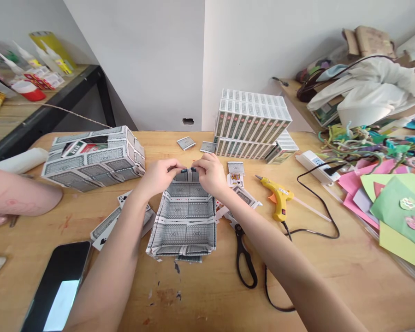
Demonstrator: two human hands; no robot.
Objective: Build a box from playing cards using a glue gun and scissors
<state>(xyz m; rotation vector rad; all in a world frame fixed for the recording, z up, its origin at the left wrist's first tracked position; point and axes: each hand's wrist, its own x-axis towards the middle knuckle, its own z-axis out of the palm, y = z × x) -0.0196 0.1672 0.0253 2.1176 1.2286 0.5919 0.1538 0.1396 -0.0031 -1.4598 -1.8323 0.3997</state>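
An open-topped box made of grey-backed playing cards [185, 210] stands on the wooden table in front of me. At its far rim, my left hand [161, 176] is closed, thumb and fingers pinching near the middle of the edge. Just beside it, my right hand [210, 174] pinches the same edge from the right. Dark nails show on both hands, and the fingertips are a small gap apart. The hands hide part of the far wall. Loose playing cards [105, 226] lie left of the box, and more cards [244, 197] lie under my right forearm.
Right of the box are black-handled scissors [245, 260], a yellow glue gun [279, 196] with its cord, and a power strip [316, 167]. Stacked card decks [251, 122] stand behind. A finished-looking card box [93, 159] and a phone [57, 286] are on the left.
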